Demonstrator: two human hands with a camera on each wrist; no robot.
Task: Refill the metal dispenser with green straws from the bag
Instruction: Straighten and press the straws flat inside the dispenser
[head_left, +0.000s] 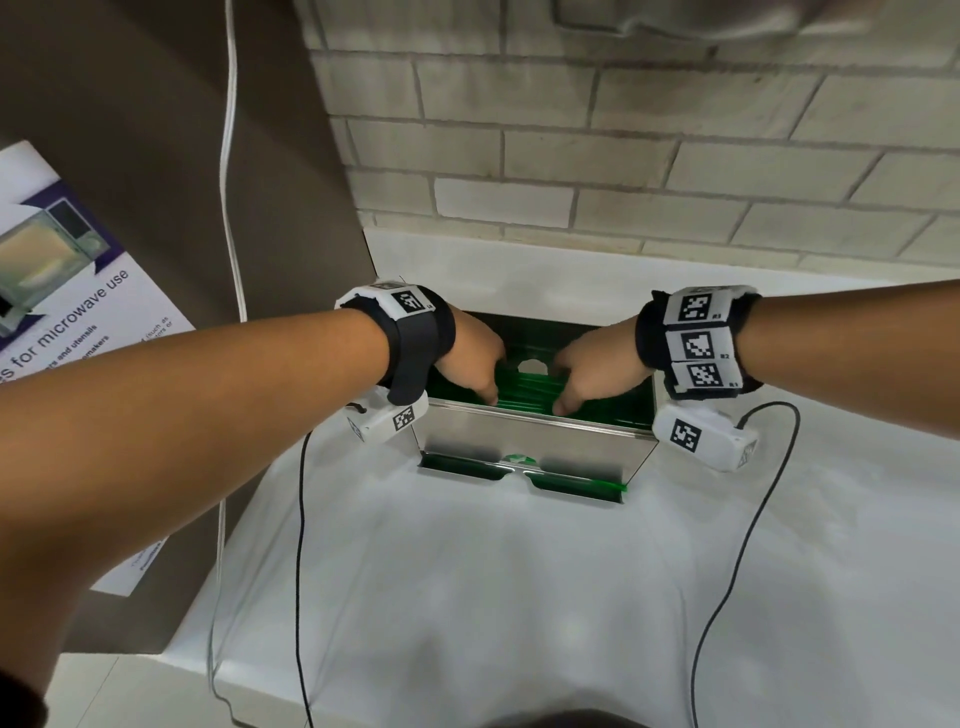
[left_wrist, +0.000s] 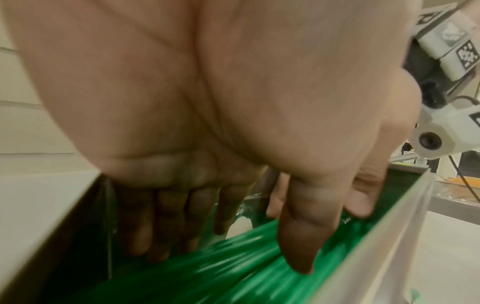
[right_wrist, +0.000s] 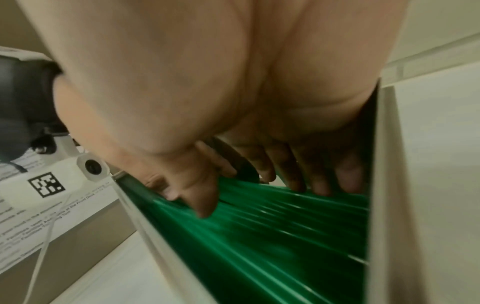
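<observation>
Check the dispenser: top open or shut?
Open. No lid covers the dispenser; both the left hand and right hand reach in from above, fingers resting on the green straws inside.

A dispenser (head_left: 530, 436) sits on a counter (head_left: 467, 571) before a brick wall (head_left: 571, 156), straws (head_left: 530, 389) lying inside, the left hand (head_left: 467, 358) and right hand (head_left: 597, 364) reaching in side by side, a poster (head_left: 67, 291) to the left.

we only make out "for microwave use" on poster (head_left: 78, 291), left of frame; smaller lines there too blurry.
</observation>
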